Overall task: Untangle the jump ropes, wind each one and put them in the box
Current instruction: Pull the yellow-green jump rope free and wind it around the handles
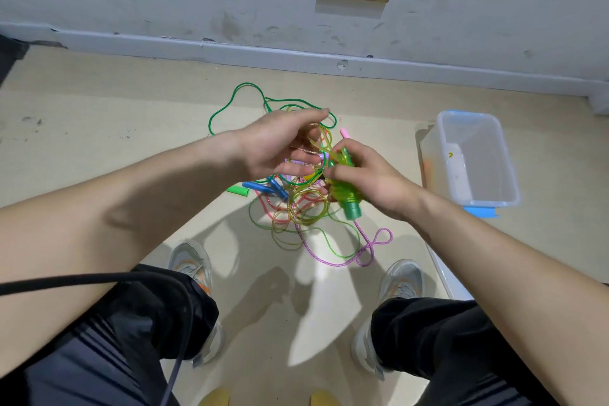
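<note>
A tangle of jump ropes (296, 211) lies on the floor between my feet: green, yellow, pink and purple cords with blue handles (263, 188), a green handle (238, 190) and a pink handle (346, 132). My right hand (372, 181) grips a pair of translucent green handles (346, 194) above the pile. My left hand (280, 145) is held just left of them, fingers loosely spread, with yellow-green cord (321, 138) looped over them. The clear plastic box (478, 158) with blue clips stands to the right, apart from the pile.
A grey wall and baseboard (296, 56) run across behind the pile. My two grey shoes (191, 264) stand on either side of the ropes. A black cable (99, 280) crosses my left knee. A white edge (441, 273) lies by my right foot.
</note>
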Demonstrator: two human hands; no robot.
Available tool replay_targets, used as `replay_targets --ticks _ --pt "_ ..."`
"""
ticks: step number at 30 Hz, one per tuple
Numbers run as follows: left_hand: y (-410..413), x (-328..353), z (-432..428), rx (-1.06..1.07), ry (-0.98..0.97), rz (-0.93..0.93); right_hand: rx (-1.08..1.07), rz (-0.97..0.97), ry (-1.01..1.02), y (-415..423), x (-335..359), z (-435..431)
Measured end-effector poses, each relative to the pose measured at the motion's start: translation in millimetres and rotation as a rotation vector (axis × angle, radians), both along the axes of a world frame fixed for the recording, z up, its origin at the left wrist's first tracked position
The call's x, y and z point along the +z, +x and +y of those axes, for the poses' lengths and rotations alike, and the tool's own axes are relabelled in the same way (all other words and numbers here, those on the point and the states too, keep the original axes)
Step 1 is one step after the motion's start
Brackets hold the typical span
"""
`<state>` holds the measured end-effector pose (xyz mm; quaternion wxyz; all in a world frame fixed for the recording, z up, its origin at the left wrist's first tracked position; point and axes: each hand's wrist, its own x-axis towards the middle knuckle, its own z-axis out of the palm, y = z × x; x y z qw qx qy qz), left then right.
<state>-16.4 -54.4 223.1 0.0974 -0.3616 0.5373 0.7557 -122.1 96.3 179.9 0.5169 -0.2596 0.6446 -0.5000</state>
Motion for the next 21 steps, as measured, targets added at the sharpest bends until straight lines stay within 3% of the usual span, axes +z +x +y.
replay_targets --ticks 3,7,11,16,19,21 --pt "2 2 -1 0.035 0.077 0.066 0.015 0.015 0.021 3 1 -1" --pt "2 -2 -4 0.126 -0.041 0.028 0.117 0.138 0.081 8 -5 -3" --pt "-8 -3 -4 0.132 -0.142 0.081 0.069 0.162 0.080 4 0 1" --pt "-35 -4 24 0.179 -0.193 0.166 -0.144 -0.095 -0.039 -11 24 25" --pt "-56 -1 45 0.266 -0.133 0.208 -0.326 -0.405 -0.099 -24 33 48" --pt "-71 -1 62 0.305 -0.068 0.227 -0.408 -0.420 -0.093 -32 31 65"
